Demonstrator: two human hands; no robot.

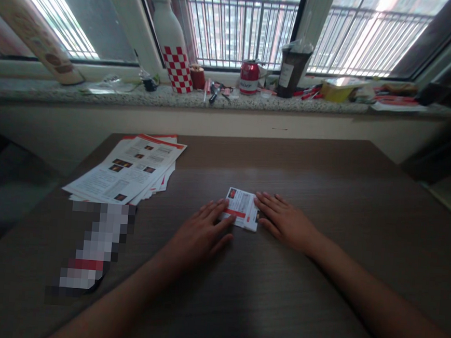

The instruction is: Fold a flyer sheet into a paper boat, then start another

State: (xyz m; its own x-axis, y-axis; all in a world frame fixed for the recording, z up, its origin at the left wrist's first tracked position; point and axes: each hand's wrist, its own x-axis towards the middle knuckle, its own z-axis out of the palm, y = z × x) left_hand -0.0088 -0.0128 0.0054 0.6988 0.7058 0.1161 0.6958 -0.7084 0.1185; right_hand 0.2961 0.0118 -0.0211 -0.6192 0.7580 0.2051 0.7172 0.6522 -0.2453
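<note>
A small folded sheet of printed paper (242,207), white with a red-orange band, lies flat on the brown wooden table (278,298). At its left edge my left hand (205,224) rests with fingers stretched out, the fingertips touching the paper. My right hand (284,218) lies on the opposite side, fingers extended, its fingertips on the paper's right edge. Neither hand grips anything. To the left sits a fanned stack of printed sheets (132,167) with orange-red borders.
Nearer me on the left is a pixelated, blurred-out object (96,252). Along the granite windowsill (117,98) stand a red-checked white bottle (173,45), a red can (249,77), a dark drink cup (291,70) and a yellow container (339,89), among small clutter.
</note>
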